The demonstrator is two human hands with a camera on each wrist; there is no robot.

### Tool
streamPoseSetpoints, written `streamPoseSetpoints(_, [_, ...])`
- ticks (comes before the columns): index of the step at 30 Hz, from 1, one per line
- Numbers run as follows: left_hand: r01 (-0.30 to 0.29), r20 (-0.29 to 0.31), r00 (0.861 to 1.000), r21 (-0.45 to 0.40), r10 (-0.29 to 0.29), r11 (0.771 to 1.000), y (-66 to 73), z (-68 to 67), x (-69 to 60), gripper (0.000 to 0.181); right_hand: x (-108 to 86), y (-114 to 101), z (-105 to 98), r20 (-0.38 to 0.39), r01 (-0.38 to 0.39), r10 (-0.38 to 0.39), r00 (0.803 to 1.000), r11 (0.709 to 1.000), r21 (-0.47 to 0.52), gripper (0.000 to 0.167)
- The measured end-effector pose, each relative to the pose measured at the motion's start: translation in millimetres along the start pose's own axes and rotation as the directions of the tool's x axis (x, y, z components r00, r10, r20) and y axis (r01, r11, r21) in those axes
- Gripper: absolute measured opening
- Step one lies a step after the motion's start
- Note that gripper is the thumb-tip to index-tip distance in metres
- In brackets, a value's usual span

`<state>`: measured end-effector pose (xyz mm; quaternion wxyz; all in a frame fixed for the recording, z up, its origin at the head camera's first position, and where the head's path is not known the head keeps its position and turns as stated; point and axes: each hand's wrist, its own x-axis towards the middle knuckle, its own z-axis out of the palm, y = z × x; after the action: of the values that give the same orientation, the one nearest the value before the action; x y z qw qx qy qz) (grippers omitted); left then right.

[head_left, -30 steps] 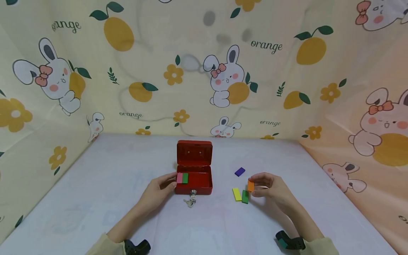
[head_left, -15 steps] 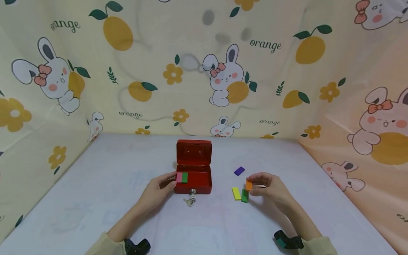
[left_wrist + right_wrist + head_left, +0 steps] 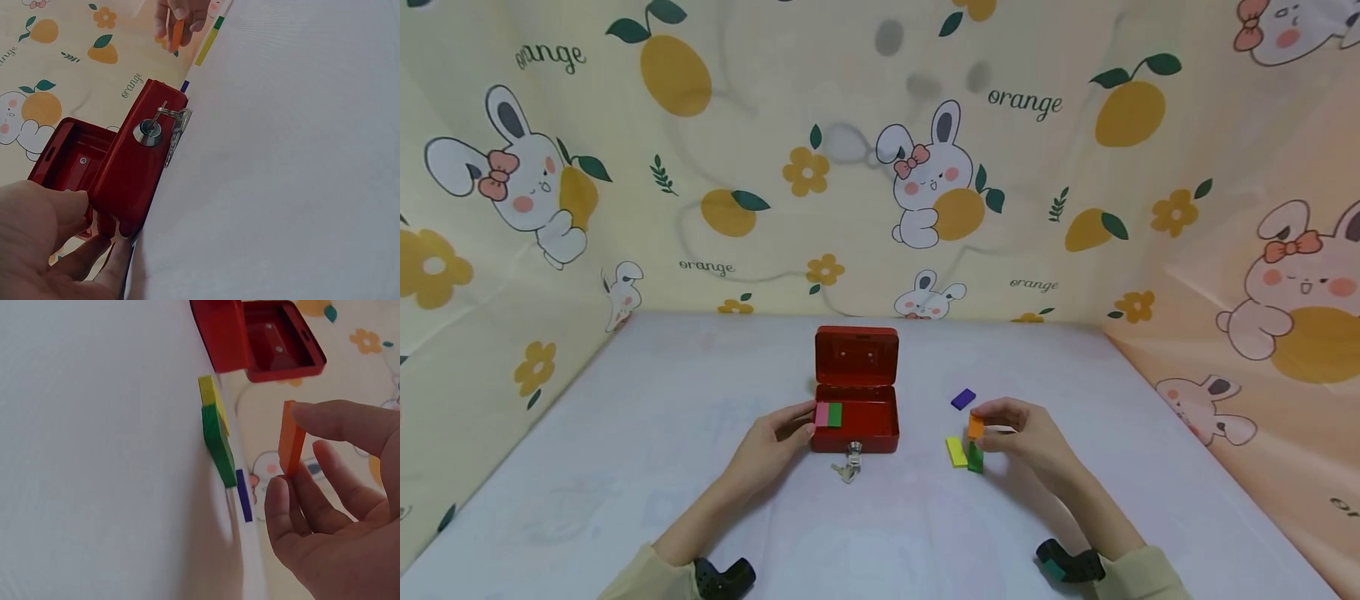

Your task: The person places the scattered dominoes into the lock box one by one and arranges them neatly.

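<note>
A red metal cash box (image 3: 855,444) stands with its lid up and a key ring with keys (image 3: 178,134) hanging from its front lock. Inside, at the left end, lie a pink block (image 3: 822,414) and a green block (image 3: 835,415). My left hand (image 3: 772,446) holds the box's left end, thumb near the rim and fingers against the side. Between thumb and fingers my right hand (image 3: 1026,437) pinches an orange block (image 3: 290,439), raised above the table. Below it lie a green block (image 3: 219,447) and a yellow block (image 3: 956,452).
A purple block (image 3: 963,399) lies on the white tabletop (image 3: 880,533), behind the yellow one. A patterned cloth (image 3: 745,150) hangs upright along the back and both sides of the table.
The right hand has carried the orange block a little left toward the box and slightly upward. The left hand has stayed at the box, which has not moved on the table.
</note>
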<state>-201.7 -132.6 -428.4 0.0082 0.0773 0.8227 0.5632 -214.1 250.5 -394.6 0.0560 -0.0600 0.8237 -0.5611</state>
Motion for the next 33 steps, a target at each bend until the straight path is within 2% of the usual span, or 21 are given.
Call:
streamPoseSetpoints(13, [-0.01,-0.001,1.0,-0.008,0.01,1.0,-0.4,-1.5,-1.4,0.046,10.0,-17,15,0.017,0.049,-0.049,0.999,0.998,0.032,0.041])
streamPoseSetpoints(19, [-0.034,0.007,0.999,-0.006,0.034,0.999,-0.5,-1.7,-0.6,0.046,15.8,-25,25,0.035,0.09,-0.09,0.995,0.996,0.004,0.039])
streamPoseSetpoints(26, [-0.022,-0.004,1.0,-0.011,0.022,1.0,-1.1,-0.5,0.2,0.045,23.2,-37,41,0.047,0.1,-0.101,0.994,0.995,0.028,0.039])
streamPoseSetpoints(33, [-0.023,-0.006,1.0,-0.005,0.023,1.0,-2.9,-0.4,0.8,0.046,30.3,-47,61,0.068,0.137,-0.137,0.988,0.991,0.008,0.037])
